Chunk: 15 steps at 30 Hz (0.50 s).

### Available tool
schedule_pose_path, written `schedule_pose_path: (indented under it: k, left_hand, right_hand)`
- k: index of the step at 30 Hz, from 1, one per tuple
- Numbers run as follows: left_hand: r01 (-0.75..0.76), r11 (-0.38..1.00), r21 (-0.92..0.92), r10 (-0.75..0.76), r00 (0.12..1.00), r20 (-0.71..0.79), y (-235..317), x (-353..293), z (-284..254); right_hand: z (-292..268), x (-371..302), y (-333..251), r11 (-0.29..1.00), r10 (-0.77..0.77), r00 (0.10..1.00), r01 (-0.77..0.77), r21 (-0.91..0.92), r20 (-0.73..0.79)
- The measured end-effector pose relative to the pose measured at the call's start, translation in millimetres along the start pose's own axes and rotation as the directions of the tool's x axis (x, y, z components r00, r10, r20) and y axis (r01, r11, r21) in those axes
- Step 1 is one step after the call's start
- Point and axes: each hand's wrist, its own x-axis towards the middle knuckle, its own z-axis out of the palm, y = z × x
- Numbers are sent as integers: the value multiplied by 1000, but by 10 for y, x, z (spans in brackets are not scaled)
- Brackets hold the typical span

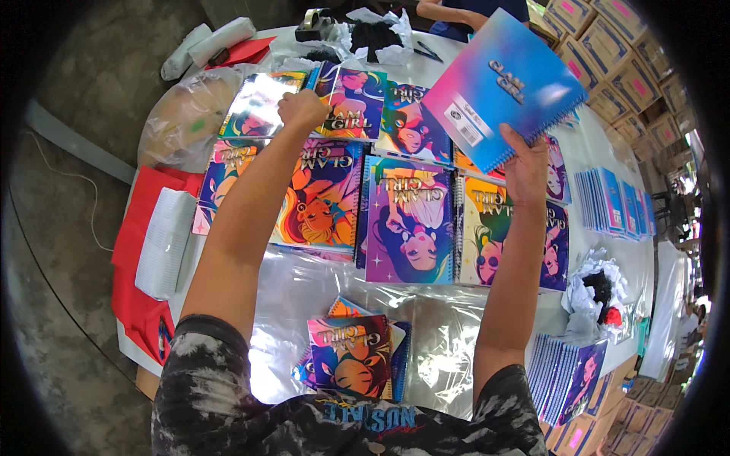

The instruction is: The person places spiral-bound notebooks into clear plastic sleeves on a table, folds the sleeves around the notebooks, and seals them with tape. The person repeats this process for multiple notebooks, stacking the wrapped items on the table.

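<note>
My right hand [525, 163] holds a spiral notebook [506, 87] by its lower wire-bound edge. Its blue and pink cover, with a barcode label, is raised and tilted above the far right of the table. Over at the far left, my left hand [303, 110] is closed, fingers curled down between a glossy notebook [261, 102] and a purple-covered notebook [351, 102]. Whatever its fingertips grip is hidden. Rows of illustrated notebooks, such as a purple one [409, 220] and an orange one [318, 197], lie in piles before me.
Nearest me, a small fanned notebook pile [350, 353] rests on clear plastic film [441, 334]. Notebook stacks stand at right [608, 201] and lower right [566, 372]. A white packet [165, 243] lies on red material [137, 304]. A tape dispenser [313, 24] is at the back; cartons [608, 45] rise beyond.
</note>
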Motion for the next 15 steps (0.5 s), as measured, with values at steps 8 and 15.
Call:
schedule_pose_path:
  k: [8, 15]
  left_hand:
    - [242, 969, -50, -245, 968, -60, 147, 35, 218]
    - [-79, 995, -62, 58, 958, -280, -75, -94, -38]
  right_hand:
    - [-48, -947, -577, 953, -97, 913, 200, 228, -396]
    - [-277, -2129, -520, 943, -138, 911, 241, 229, -389]
